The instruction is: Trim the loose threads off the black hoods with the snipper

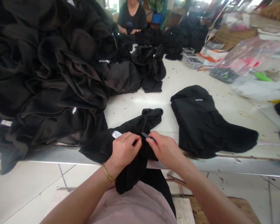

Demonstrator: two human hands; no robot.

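Note:
A black garment (130,146) lies over the near edge of the white table (189,81) and hangs down onto my lap. My left hand (124,149) pinches a fold of this cloth, close to a small white label (116,134). My right hand (164,149) is closed on a small thread snipper (146,135), whose metal tip points left toward the pinched fold. The two hands are a few centimetres apart.
A big heap of black garments (49,71) fills the table's left side. One folded black garment (205,124) lies to the right. Plastic bags and packets (247,59) sit at the far right. Another person (132,17) sits at the far end, hands on black cloth.

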